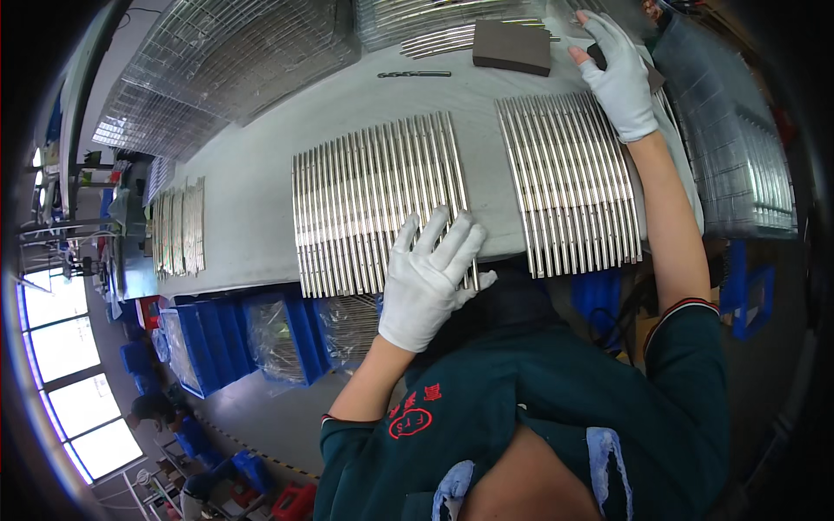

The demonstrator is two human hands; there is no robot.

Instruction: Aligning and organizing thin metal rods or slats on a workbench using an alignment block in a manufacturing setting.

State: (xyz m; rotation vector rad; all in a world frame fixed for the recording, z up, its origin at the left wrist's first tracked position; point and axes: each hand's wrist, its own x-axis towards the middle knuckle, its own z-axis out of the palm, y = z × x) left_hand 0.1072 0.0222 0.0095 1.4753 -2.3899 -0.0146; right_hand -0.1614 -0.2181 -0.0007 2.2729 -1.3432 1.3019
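A row of shiny metal rods (365, 208) lies side by side across the pale tabletop. My left hand (427, 282), in a white glove, rests with fingers spread on the near right end of this row. A second row of similar rods (569, 187) lies to the right, its near ends over the table edge. Beyond it my right hand (618, 78) reaches out, gloved, with bare thumb and index fingertips. Its fingers are apart above a dark block (655, 78), which the hand partly covers. A brown-grey rectangular block (511, 49) sits at the back.
A drill bit (414, 75) lies on the table (252, 208) behind the rods. Clear plastic trays (234, 52) stand at the back left, with more stacked trays (738, 139) at the right. Shorter rods (180, 227) lie at the far left. Blue bins (221, 343) stand below the table.
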